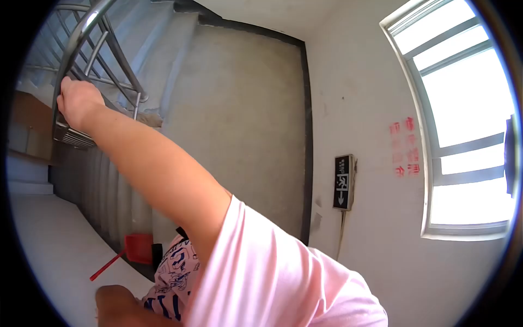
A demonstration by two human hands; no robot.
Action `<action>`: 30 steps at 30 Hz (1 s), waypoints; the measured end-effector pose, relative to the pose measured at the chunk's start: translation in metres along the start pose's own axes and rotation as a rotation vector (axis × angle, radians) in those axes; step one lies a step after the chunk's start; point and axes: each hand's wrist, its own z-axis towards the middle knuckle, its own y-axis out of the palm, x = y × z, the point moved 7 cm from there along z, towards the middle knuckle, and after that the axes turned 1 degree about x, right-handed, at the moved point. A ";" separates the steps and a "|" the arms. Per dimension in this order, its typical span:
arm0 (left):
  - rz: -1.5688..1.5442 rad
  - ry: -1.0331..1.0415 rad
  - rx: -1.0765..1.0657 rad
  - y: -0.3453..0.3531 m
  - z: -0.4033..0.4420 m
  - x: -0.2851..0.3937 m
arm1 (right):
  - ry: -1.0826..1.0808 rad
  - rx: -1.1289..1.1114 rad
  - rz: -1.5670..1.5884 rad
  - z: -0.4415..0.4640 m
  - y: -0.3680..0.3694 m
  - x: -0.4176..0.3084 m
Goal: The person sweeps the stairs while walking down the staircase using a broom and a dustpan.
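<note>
My right hand [81, 102] reaches across to the far left on a bare arm that comes out of a pink sleeve. Its fingers are closed around the metal handrail [59, 109] of the stairs, close to where the rail bends. The back of the hand shows, but the fingertips are hidden behind the rail. Low in the view is printed pink clothing [177, 272]. Beside it a shaded bare limb [117, 305] shows; I cannot tell whether it is an arm or a knee. My left hand is not visible.
Stairs [174, 38] rise at the top left, and more steps [103, 191] lie below the rail. A red dustpan [139, 248] with a long handle is at lower left. The right wall carries an exit sign [343, 182] and a window [463, 87]. A brown panel [30, 122] is at far left.
</note>
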 end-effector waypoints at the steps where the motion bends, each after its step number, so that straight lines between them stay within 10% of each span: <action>1: 0.004 0.036 0.064 -0.008 -0.001 0.010 | -0.012 -0.022 0.009 0.004 0.010 -0.007; 6: 0.021 0.127 0.953 -0.074 -0.033 0.055 | -0.281 -0.080 0.099 -0.018 0.033 -0.038; 16: 0.934 -0.006 1.676 -0.081 -0.154 0.096 | -0.280 -0.328 0.293 -0.051 0.046 -0.045; 23: 1.645 0.019 1.603 -0.028 -0.198 0.139 | -0.136 -0.624 0.297 -0.154 0.155 0.014; 25: 1.699 -0.092 1.506 -0.011 -0.203 0.129 | -0.231 -0.644 0.399 -0.204 0.177 0.030; 26: 1.313 0.215 1.606 -0.009 -0.215 0.114 | -0.197 -0.723 0.389 -0.226 0.186 0.029; 30: 1.324 -0.059 1.549 0.032 -0.237 0.091 | -0.365 -0.794 0.326 -0.276 0.215 0.020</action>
